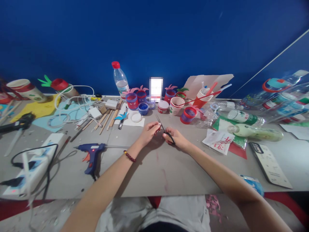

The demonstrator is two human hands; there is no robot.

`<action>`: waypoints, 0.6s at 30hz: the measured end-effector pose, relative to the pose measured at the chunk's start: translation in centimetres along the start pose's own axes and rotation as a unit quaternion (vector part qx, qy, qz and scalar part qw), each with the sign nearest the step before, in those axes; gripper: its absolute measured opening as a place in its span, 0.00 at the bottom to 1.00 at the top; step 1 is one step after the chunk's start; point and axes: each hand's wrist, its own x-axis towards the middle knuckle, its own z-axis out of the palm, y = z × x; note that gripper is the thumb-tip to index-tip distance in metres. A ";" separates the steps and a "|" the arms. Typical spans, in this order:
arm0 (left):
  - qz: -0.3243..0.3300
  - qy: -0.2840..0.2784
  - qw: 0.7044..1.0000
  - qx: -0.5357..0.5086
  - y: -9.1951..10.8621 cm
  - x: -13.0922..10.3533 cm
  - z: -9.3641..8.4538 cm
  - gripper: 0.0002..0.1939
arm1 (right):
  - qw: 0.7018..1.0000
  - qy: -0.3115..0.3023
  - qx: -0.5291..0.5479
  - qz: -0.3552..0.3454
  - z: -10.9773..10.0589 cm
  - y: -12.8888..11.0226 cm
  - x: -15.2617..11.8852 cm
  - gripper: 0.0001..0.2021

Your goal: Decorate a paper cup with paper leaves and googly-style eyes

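Observation:
A pair of scissors (172, 138) with black handles is in my right hand (177, 138), its fingers closed around the loops. The thin blades point forward and to the left, towards my left hand (150, 131). My left hand is closed in a pinch close beside the blades, and a tiny whitish piece (159, 124) seems to show at its fingertips, too small to name. Both hands are over the middle of the grey table (154, 174). Beyond them stand a paper cup (177, 106) with a red stick across it and a lidded jar (163, 107).
A blue glue gun (91, 153) lies on the left, near a white power strip (36, 166). Small painted cups with leaf tops, such as this red and purple one (188, 115), stand beyond. Plastic bottles (246, 117) and a phone (270, 165) lie right. A red-capped bottle (120, 79) stands behind.

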 end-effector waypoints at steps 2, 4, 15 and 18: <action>0.000 0.000 1.000 0.002 -0.1 0.0 0.1 0.17 | 1.000 0.000 0.006 0.000 0.0 0.1 0.0 0.24; 0.002 0.002 1.000 0.001 -0.2 0.0 0.1 0.17 | 1.000 0.000 0.010 0.000 0.0 0.1 0.1 0.24; -0.002 0.003 1.000 0.002 -0.8 0.1 0.0 0.18 | 1.000 -0.001 0.016 -0.005 -0.2 0.5 0.2 0.23; 0.004 0.000 1.000 0.003 -0.6 0.2 -0.2 0.18 | 1.000 0.001 0.009 0.000 -0.2 0.4 0.2 0.24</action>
